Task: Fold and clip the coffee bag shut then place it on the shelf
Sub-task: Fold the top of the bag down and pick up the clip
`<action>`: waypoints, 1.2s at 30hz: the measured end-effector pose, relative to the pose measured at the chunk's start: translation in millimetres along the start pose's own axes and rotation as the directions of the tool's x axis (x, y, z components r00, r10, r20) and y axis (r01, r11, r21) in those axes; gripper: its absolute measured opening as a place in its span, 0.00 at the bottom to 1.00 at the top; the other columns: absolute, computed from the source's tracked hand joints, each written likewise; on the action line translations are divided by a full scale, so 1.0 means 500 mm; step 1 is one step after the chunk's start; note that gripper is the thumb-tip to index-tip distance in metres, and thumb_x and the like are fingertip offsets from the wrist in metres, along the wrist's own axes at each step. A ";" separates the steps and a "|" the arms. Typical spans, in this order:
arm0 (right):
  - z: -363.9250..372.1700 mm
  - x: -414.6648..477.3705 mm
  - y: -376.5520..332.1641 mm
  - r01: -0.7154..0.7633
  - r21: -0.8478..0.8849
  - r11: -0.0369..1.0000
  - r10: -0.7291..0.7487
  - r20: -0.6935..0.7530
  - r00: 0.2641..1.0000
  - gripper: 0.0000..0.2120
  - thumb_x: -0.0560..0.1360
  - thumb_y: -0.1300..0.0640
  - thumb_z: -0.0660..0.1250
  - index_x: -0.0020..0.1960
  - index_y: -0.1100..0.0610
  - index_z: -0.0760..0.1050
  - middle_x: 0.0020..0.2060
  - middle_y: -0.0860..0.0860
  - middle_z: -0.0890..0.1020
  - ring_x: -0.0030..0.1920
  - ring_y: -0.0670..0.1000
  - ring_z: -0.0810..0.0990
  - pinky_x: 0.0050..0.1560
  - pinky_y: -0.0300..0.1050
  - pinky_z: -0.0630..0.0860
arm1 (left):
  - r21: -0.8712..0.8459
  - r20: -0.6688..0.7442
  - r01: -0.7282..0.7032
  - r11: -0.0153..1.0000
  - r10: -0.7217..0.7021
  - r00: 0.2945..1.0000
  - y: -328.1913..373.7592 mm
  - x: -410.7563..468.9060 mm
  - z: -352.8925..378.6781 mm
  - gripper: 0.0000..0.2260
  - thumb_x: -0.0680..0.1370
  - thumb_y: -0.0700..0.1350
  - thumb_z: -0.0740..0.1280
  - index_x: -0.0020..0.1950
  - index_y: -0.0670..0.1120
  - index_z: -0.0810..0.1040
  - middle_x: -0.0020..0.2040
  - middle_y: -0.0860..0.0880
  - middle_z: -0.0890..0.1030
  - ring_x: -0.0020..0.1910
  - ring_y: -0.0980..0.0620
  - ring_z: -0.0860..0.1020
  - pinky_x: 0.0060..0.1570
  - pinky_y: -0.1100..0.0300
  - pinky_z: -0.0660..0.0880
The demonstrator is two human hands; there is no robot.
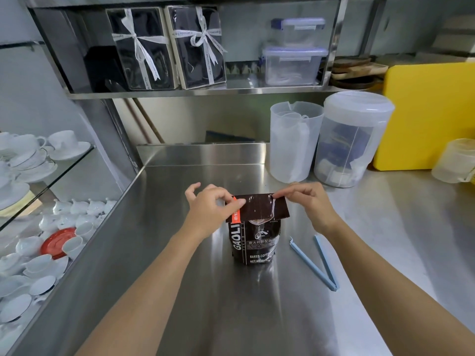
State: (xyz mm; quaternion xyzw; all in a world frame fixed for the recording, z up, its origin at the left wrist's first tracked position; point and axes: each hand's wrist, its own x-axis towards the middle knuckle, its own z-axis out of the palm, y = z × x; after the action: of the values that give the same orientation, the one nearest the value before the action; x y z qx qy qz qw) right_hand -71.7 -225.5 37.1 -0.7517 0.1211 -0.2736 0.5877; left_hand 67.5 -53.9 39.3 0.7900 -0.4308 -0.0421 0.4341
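Observation:
A dark brown coffee bag (254, 242) with white lettering and an orange strip stands upright on the steel counter (231, 304). Its top flap is bent over toward me. My left hand (208, 209) pinches the flap's left corner and my right hand (305, 201) pinches its right corner. A light blue bag clip (318, 263) lies open in a V shape on the counter just right of the bag, touched by neither hand. The steel shelf (200, 92) runs above the counter's back.
On the shelf stand two ribboned gift boxes (169, 47) and stacked clear containers (295, 55). Two translucent plastic jugs (329, 142) and a yellow board (426, 116) sit at the back right. A glass case of white cups (38, 201) borders the counter's left.

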 end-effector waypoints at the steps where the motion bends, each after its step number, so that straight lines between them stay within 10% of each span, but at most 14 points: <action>1: 0.001 0.000 -0.003 -0.004 -0.025 1.000 0.004 -0.005 1.000 0.14 0.70 0.69 0.65 0.36 0.53 0.82 0.30 0.42 0.85 0.37 0.42 0.81 0.41 0.30 0.74 | 0.045 -0.038 0.000 0.999 0.001 0.999 -0.001 0.001 0.004 0.11 0.69 0.51 0.72 0.29 0.50 0.74 0.34 0.57 0.75 0.48 0.84 0.54 0.65 0.53 0.46; 12: 0.004 0.005 -0.027 -0.059 -0.320 0.946 0.068 0.018 0.998 0.09 0.65 0.63 0.73 0.41 0.52 0.83 0.36 0.50 0.83 0.35 0.38 0.79 0.42 0.30 0.74 | 0.172 0.048 -0.172 0.970 0.166 0.985 0.017 0.027 0.008 0.12 0.70 0.46 0.71 0.35 0.61 0.71 0.32 0.56 0.75 0.47 0.75 0.63 0.64 0.55 0.41; 22: 0.028 0.002 -0.046 0.273 -0.701 0.658 -0.222 0.165 0.961 0.04 0.69 0.64 0.69 0.42 0.63 0.82 0.36 0.60 0.85 0.38 0.58 0.79 0.42 0.54 0.77 | 0.329 0.156 -0.346 0.878 0.311 0.937 0.042 0.044 0.014 0.03 0.72 0.47 0.67 0.42 0.55 0.76 0.38 0.58 0.79 0.46 0.57 0.73 0.63 0.58 0.36; 36: 0.013 0.006 -0.035 0.071 -0.597 0.799 -0.111 -0.031 0.993 0.02 0.68 0.64 0.71 0.39 0.64 0.81 0.33 0.57 0.81 0.33 0.50 0.74 0.34 0.36 0.67 | 0.371 0.037 -0.350 0.860 0.363 0.931 0.024 0.050 0.027 0.04 0.73 0.49 0.66 0.41 0.52 0.79 0.39 0.57 0.81 0.43 0.60 0.74 0.63 0.58 0.41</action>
State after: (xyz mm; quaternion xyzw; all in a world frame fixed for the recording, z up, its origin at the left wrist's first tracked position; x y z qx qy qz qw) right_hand -67.8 -216.7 53.5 -0.8937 0.1833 -0.2736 0.3048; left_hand 69.3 -83.8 47.3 0.7650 -0.5621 0.1346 0.2841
